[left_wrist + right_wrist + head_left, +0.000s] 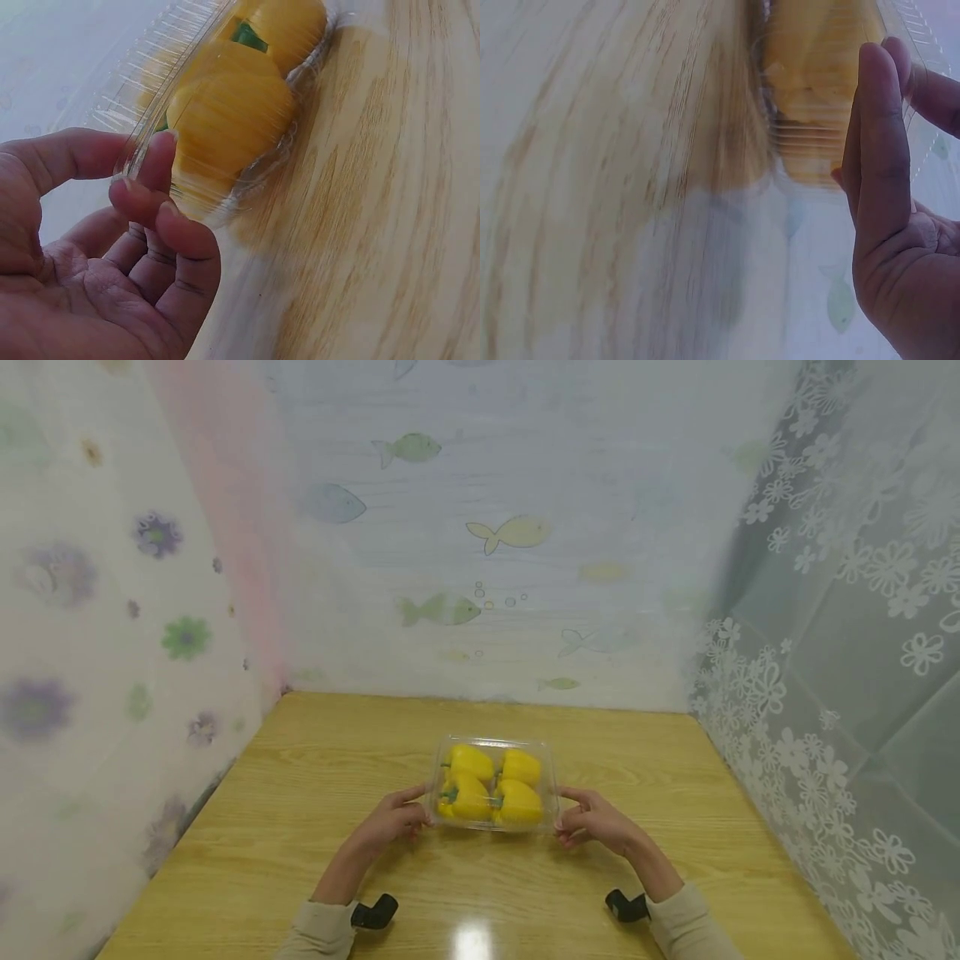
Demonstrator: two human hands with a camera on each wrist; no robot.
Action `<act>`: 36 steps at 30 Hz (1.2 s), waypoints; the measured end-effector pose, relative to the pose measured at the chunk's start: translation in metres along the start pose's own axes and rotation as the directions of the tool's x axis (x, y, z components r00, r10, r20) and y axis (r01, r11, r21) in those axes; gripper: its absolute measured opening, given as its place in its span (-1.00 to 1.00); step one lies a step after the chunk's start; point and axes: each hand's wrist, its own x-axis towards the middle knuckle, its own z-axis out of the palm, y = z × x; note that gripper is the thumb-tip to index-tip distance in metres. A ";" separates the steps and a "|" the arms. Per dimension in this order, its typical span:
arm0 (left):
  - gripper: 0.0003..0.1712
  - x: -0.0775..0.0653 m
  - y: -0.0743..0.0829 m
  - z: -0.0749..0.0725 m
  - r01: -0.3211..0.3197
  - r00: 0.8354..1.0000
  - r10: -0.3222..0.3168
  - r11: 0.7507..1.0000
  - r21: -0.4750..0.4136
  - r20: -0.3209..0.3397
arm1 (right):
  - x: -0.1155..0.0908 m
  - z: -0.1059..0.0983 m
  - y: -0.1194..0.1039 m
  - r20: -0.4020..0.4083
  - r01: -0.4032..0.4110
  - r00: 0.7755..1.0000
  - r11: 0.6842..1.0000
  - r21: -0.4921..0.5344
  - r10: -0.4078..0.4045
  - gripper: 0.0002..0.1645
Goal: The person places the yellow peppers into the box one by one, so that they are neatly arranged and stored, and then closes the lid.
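Note:
A clear plastic clamshell box [493, 742] holds several yellow bell peppers [519, 802] with green stems, set in two rows. At its left edge my left hand [392, 817] pinches the rim between thumb and fingers; the left wrist view shows the ribbed plastic wall [191, 41] right beside the fingertips [166, 142]. On the opposite side my right hand [596, 823] pinches the other edge of the box, with the thumb and fingers meeting at the rim in the right wrist view. The peppers [817, 52] show through the plastic there.
The box is over the middle of a light wood table [300, 827]. A curtain with fish [495, 635] stands behind the table, and flowered sheets [172, 710] flank it. Black wrist mounts [375, 912] stick out from both sleeves.

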 end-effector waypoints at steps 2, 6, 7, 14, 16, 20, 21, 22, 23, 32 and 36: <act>-0.23 0.000 -0.001 0.001 -0.002 1.000 0.002 1.000 -0.002 -0.005 | 0.000 0.000 0.000 -0.002 0.002 1.000 1.000 -0.001 -0.002 -0.10; -0.22 0.000 -0.003 0.002 -0.014 1.000 0.014 1.000 -0.002 -0.007 | 0.001 0.001 0.001 -0.009 0.011 1.000 1.000 -0.005 -0.011 -0.11; -0.23 0.000 -0.003 0.002 -0.015 1.000 0.015 1.000 -0.001 -0.007 | 0.001 0.001 0.002 -0.011 0.014 1.000 1.000 -0.004 -0.014 -0.11; -0.21 -0.001 -0.003 0.003 -0.005 1.000 0.005 1.000 -0.004 -0.021 | -0.001 -0.001 0.004 0.002 0.011 1.000 1.000 0.006 -0.011 -0.12; -0.21 -0.002 -0.002 0.003 -0.006 1.000 0.006 1.000 -0.005 -0.021 | -0.001 -0.001 0.004 0.007 0.007 1.000 1.000 0.014 -0.007 -0.11; -0.23 -0.001 -0.003 0.001 -0.015 1.000 0.015 1.000 0.008 -0.010 | -0.002 -0.002 0.003 0.008 0.001 1.000 1.000 0.020 -0.001 -0.09; -0.24 -0.001 -0.004 0.000 -0.016 1.000 0.016 1.000 0.013 -0.005 | -0.002 -0.002 0.004 0.006 0.002 1.000 1.000 0.018 -0.002 -0.09; -0.25 -0.001 -0.004 -0.001 -0.017 1.000 0.017 1.000 0.020 -0.002 | -0.002 -0.002 0.003 0.005 0.003 1.000 1.000 0.017 -0.003 -0.09; -0.25 -0.001 -0.004 -0.002 -0.017 1.000 0.017 1.000 0.026 0.002 | -0.002 -0.002 0.003 0.003 0.004 1.000 1.000 0.017 -0.004 -0.08; -0.24 -0.002 -0.003 -0.005 -0.019 0.999 0.018 0.999 0.043 0.026 | -0.003 -0.002 0.005 -0.003 0.008 1.000 0.999 0.033 -0.008 -0.08; -0.24 -0.002 -0.003 -0.005 -0.023 0.999 0.022 0.999 0.047 0.031 | -0.003 -0.001 0.005 -0.003 0.004 1.000 1.000 0.029 -0.004 -0.08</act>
